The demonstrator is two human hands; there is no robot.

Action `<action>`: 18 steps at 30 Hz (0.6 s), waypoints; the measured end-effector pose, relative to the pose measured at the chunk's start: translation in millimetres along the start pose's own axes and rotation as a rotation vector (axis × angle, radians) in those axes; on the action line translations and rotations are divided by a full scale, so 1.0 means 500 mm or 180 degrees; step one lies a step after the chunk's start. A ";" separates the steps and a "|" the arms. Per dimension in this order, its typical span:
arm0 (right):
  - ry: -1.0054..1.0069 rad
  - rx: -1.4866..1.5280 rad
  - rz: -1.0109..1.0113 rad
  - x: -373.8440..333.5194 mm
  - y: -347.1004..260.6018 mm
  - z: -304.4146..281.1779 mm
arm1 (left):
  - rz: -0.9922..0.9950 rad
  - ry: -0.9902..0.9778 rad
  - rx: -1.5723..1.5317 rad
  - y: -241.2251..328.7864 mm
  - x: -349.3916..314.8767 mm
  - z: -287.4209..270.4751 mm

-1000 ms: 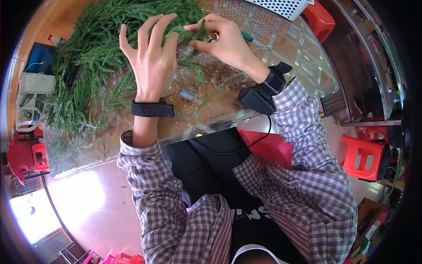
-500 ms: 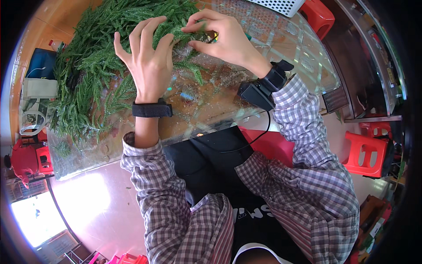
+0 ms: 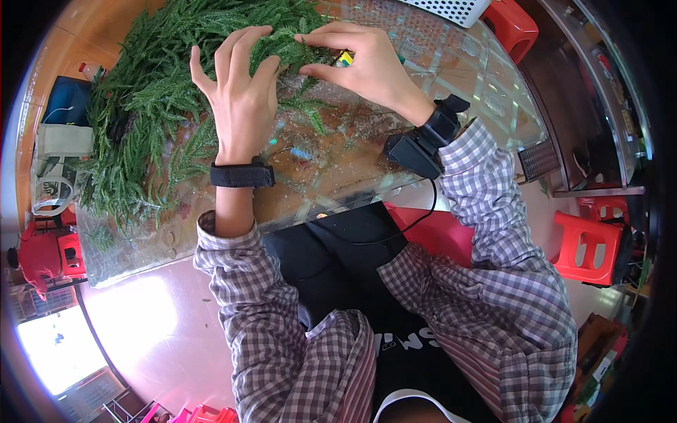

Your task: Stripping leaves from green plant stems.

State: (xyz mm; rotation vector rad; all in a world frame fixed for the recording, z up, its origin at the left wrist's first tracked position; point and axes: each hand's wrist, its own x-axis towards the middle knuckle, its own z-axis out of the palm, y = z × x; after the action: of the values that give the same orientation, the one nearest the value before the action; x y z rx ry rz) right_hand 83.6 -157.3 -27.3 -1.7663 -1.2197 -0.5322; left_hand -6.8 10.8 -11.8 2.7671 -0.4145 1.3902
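Observation:
A heap of green needle-leaved branches [image 3: 148, 106], like artificial pine, covers the left and far part of the table [image 3: 282, 190]. My left hand [image 3: 243, 106] reaches over its right side, back of the hand up. Its outer fingers are spread, while the forefinger bends down to a branch beside the thumb tip; the grip is partly hidden. My right hand [image 3: 363, 67] is just to the right, thumb and fingers apart, fingertips by a small green sprig [image 3: 307, 51]. Below them another branch [image 3: 305, 109] points toward me. A small yellow piece [image 3: 345, 59] shows behind my right hand.
Clear sheeting with scattered bits covers the table. A white perforated basket [image 3: 451, 10] stands at its far edge, a red stool [image 3: 510, 29] beyond. Another red stool [image 3: 587, 247] is at right; bags [image 3: 65, 141] lie at left. A black device with a cable [image 3: 415, 151] sits on my right wrist.
My right fingertips have lifted slightly away from me, and the gap to the thumb looks a little wider. My left fingers have shifted slightly right. The heap stays put.

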 end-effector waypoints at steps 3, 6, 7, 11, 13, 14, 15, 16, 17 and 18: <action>0.0074 0.0013 -0.0127 0.000 0.001 0.001 | 0.0054 -0.0034 0.0008 0.002 0.001 0.000; 0.0103 -0.0071 -0.0188 0.000 0.000 0.001 | 0.0129 -0.0003 -0.0001 0.004 0.003 0.000; 0.0102 -0.0071 -0.0189 -0.001 0.001 0.002 | 0.0129 -0.0002 0.0000 0.006 0.004 0.000; 0.0195 -0.0247 -0.0234 -0.004 0.008 0.006 | 0.0242 -0.0040 0.0030 0.010 0.004 0.000; 0.0064 -0.0151 -0.0117 -0.003 0.005 0.002 | 0.0396 0.0082 0.0073 0.011 0.003 0.002; -0.0002 -0.0103 -0.0058 -0.004 0.005 0.001 | 0.0472 0.0143 0.0094 0.012 0.003 0.003; -0.0011 -0.0107 -0.0058 -0.003 0.006 0.002 | 0.0464 0.0146 0.0089 0.011 0.002 0.002; -0.0115 0.0087 -0.0019 -0.002 0.009 0.005 | 0.0509 0.0196 0.0155 0.009 0.001 -0.001; -0.0217 0.0281 0.0020 0.000 0.011 0.009 | 0.0555 0.0245 0.0222 0.007 0.001 -0.005; -0.0317 0.0476 0.0058 0.001 0.012 0.011 | 0.0603 0.0294 0.0290 0.006 0.000 -0.007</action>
State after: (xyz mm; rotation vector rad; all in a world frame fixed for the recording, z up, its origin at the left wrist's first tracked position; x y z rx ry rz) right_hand 88.3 -153.0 -32.2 -1.6918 -1.2771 -0.3365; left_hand -10.1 8.1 -10.1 2.7826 -0.6399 1.6082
